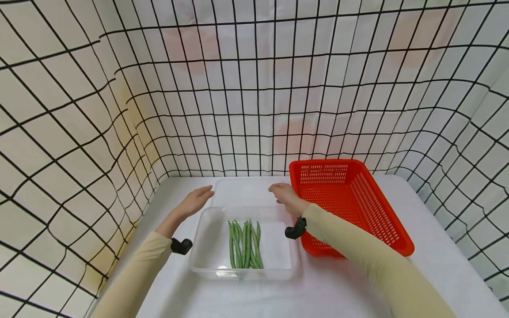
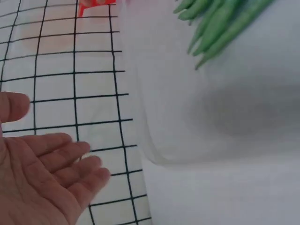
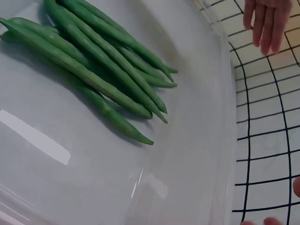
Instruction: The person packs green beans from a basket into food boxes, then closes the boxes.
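Several green beans (image 1: 246, 247) lie lengthwise in a bunch on the floor of a clear plastic container (image 1: 278, 251). My left hand (image 1: 195, 202) hovers by the container's far left corner, fingers extended and nothing in them. In the left wrist view its palm (image 2: 42, 178) faces up, beside the container wall. Over the far right corner, close to the red basket, is my right hand (image 1: 289, 198), its fingers pointing inward and holding nothing. Only its fingertips (image 3: 272, 221) show in the right wrist view, at the lower right edge.
A red perforated plastic basket (image 1: 391, 221) stands right of the container, partly covered by my right sleeve. Behind the container lies a flat, pale rectangular sheet (image 1: 242, 190). Black grid netting (image 1: 258, 110) over white cloth surrounds the white table (image 1: 222, 300) at the back and sides.
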Demonstrator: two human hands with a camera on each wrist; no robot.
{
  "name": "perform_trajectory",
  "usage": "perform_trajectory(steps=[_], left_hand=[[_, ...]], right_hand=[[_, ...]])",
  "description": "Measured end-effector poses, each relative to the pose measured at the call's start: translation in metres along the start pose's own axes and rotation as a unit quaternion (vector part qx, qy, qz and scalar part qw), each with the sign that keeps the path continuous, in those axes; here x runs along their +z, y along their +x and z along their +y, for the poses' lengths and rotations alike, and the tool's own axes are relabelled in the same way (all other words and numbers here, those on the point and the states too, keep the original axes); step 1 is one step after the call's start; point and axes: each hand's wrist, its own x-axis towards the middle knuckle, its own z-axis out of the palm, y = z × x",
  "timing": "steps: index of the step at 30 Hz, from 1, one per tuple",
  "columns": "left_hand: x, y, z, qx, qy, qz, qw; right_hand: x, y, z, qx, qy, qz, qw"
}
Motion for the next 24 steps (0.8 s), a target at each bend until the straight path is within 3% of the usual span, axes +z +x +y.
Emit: perform_trajectory(steps=[3,6,11,13,15,17,20,22,24], left_hand=[[0.0,0.029,0.004,-0.058,-0.039,-0.04,0.9967],[0.006,0.05,0.001,-0.115,-0.06,-0.079,0.9884],[0.021,0.076,-0.013,-0.189,-0.045,-0.135,0.9715],[0.028,0.089,-0.025,-0.197,-0.016,-0.149,0.9688],[0.038,0.114,-0.054,-0.205,0.018,-0.163,0.965],[0.05,0.144,-0.095,-0.206,0.041,-0.17,0.9628],[0.068,0.186,-0.155,-0.213,0.039,-0.169,0.9615],[0.076,0.196,-0.174,-0.219,0.025,-0.162,0.9619],[0.08,0.197,-0.18,-0.224,0.014,-0.153,0.9625]], right_hand=[[0.001,0.009,0.001,0.039,-0.028,-0.018,0.9987],[0.002,0.018,0.005,0.073,-0.032,-0.044,0.9958],[0.001,0.03,0.011,0.091,-0.008,-0.072,0.9933],[0.001,0.033,0.011,0.099,-0.007,-0.068,0.9927],[0.001,0.036,0.012,0.112,-0.017,-0.068,0.9913],[0.002,0.037,0.012,0.125,-0.019,-0.067,0.9897],[0.002,0.039,0.014,0.139,-0.021,-0.069,0.9876],[0.001,0.041,0.016,0.145,-0.018,-0.066,0.9871],[0.0,0.042,0.017,0.151,-0.018,-0.061,0.9866]])
